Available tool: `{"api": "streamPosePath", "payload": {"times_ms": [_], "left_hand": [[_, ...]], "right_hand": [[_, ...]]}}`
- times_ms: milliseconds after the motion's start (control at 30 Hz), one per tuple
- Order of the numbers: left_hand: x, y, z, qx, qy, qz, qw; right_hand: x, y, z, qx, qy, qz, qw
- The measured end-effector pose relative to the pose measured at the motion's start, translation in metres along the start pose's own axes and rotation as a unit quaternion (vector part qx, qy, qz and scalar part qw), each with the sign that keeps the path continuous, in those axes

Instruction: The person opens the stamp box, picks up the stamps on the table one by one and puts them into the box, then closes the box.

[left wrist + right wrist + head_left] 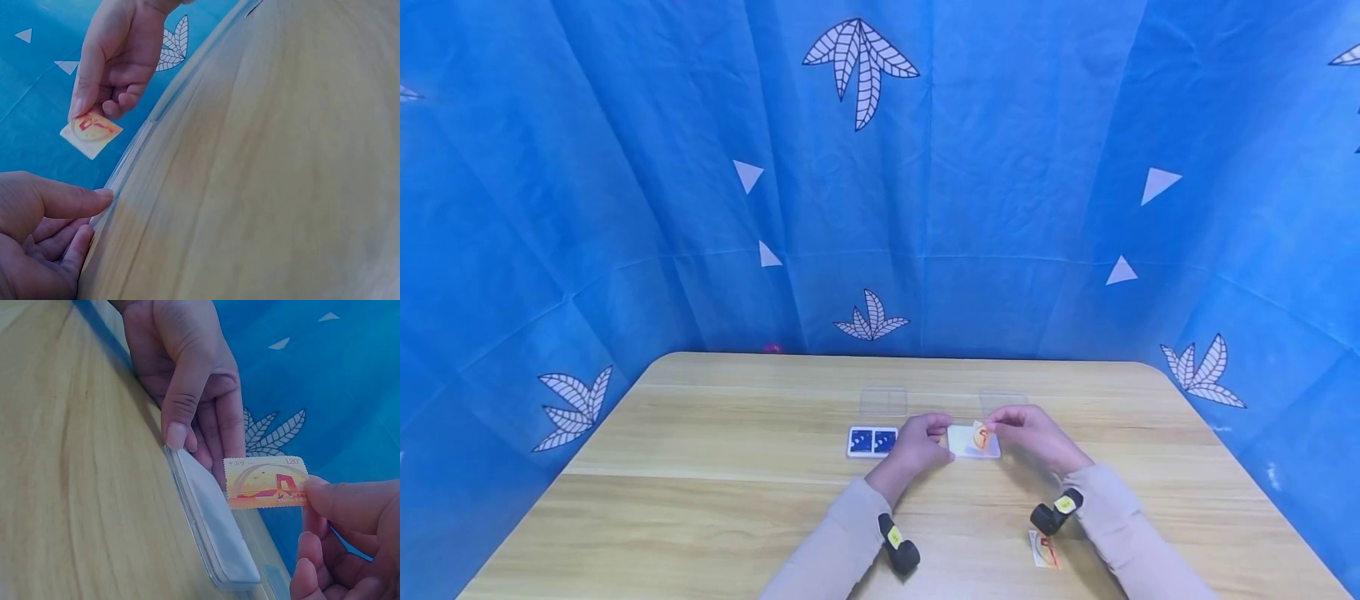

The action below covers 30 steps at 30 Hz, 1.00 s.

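Note:
A perforated orange-and-yellow postage stamp (265, 482) marked 1.20 is pinched by one edge between the thumb and finger of my right hand (1033, 433). It hovers just over a shallow clear case (973, 442) with a white inside. My left hand (921, 446) grips that case's left end, thumb on the near edge and fingers at the far side. Left of this hand lies a similar case (861, 456) holding two dark blue stamps (872, 441). An orange patch shows beside the left fingers, partly covered, so I cannot tell what it is.
Two clear plastic covers, a left one (883, 401) and a right one (1003, 403), lie behind the cases on the wooden table (715, 517). Another orange stamp (1045, 550) lies near the right forearm, partly behind the wrist camera. A blue curtain (1000, 167) hangs behind.

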<state>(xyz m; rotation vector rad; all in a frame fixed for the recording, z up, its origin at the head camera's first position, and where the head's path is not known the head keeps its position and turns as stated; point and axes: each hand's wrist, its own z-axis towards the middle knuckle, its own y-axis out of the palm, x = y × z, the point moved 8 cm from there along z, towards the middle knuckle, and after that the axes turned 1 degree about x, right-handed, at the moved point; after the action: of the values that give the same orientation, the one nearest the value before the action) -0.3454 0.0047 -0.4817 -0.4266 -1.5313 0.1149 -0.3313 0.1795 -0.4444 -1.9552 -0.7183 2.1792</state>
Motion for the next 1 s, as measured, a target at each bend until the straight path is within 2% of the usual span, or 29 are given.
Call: {"api": "streamPosePath", "payload": {"times_ms": [167,333,600,767,1000], "left_hand": [[-0.001,0.0,0.001,-0.001,0.0,-0.004,1.0],[0.002,0.0,0.0,-0.003,0.013,0.0,0.9999],[-0.002,0.0,0.0,-0.006,0.004,-0.008,0.9999],[-0.003,0.0,0.0,-0.008,0.006,-0.01,0.9999],[-0.003,0.0,0.0,-0.007,0.004,-0.005,1.0]], "right_hand": [[0.0,0.003,0.006,0.005,0.008,-0.008,0.9999],[-0.004,0.007,0.01,-0.003,-0.007,-0.003,1.0],[-0.006,0.016,0.015,-0.033,-0.026,0.02,0.9989],[-0.005,0.019,0.018,-0.045,-0.034,0.013,0.9983],[0.002,0.02,0.022,-0.02,-0.022,-0.01,0.9995]]}}
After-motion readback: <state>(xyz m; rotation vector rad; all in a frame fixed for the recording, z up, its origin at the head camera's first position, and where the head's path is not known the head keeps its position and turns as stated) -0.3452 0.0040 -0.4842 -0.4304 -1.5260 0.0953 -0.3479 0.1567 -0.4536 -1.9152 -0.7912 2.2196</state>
